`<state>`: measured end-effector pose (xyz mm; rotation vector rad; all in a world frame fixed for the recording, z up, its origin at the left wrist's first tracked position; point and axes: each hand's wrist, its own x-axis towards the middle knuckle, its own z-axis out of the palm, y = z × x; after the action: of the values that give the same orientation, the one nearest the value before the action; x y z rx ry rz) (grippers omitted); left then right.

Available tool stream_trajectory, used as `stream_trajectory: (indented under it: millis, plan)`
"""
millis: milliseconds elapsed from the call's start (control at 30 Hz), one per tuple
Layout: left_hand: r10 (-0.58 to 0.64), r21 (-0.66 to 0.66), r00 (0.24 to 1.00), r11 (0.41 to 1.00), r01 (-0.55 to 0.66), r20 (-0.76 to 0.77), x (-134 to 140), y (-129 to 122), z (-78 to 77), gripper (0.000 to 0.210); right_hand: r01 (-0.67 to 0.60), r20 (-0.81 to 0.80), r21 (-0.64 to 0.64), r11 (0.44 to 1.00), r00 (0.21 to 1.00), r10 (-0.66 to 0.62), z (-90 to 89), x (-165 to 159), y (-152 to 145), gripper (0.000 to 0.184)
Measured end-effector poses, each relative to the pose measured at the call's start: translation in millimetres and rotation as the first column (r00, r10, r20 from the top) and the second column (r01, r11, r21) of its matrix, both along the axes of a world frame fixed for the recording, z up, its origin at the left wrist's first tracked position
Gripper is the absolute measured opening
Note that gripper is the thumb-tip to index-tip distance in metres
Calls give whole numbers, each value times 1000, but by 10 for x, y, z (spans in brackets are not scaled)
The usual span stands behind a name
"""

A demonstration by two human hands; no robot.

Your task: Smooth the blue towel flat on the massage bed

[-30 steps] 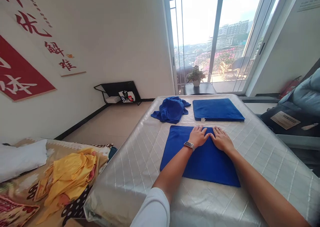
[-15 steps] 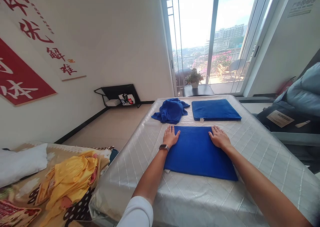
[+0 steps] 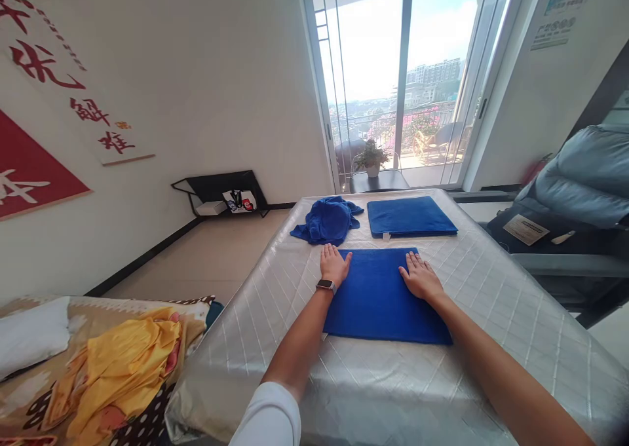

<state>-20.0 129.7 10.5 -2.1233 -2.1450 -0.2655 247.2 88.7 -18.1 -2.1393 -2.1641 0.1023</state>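
A blue towel (image 3: pixel 378 302) lies flat and squared in front of me on a silver quilted cover (image 3: pixel 275 302). My left hand (image 3: pixel 335 265) rests palm down on its far left corner, fingers stretched out. On the far right edge lies my right hand (image 3: pixel 421 277), flat with its fingers apart. Beyond them sits a folded blue towel stack (image 3: pixel 411 217) with a small white tag at its near edge. To the left of that stack is a crumpled blue towel (image 3: pixel 328 221), just past my left fingertips.
At the lower left, a yellow cloth (image 3: pixel 130 354) and a white pillow (image 3: pixel 34 334) lie on a patterned blanket. A grey padded chair (image 3: pixel 580 177) stands at the right. A potted plant (image 3: pixel 372 158) is on a chair by the glass door (image 3: pixel 363 59).
My view has turned slightly to the right, so the scene has shifted left. My right hand has slid a little inward on the towel; my left hand stays at its corner.
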Motion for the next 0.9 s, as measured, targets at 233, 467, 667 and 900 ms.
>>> stream_trajectory:
  millis: [233,467,667,900]
  plan:
    - [-539,45,835,842,538,107,1341,-311,-122,70,-40,50,38,998,998,38,-6,27,-37,64]
    - [-324,-77,930,937,341,175,875,-285,-192,81,-10,26,21,1000,1000,9,-10,15,7,71]
    - [-23,-122,988,992,41,150,-177,-369,-189,89,-3,22,-20,1000,1000,3,16,5,65,72]
    - [39,-158,982,987,-9,185,-523,-558,-258,89,-15,29,-46,999,999,16,76,10,51,71]
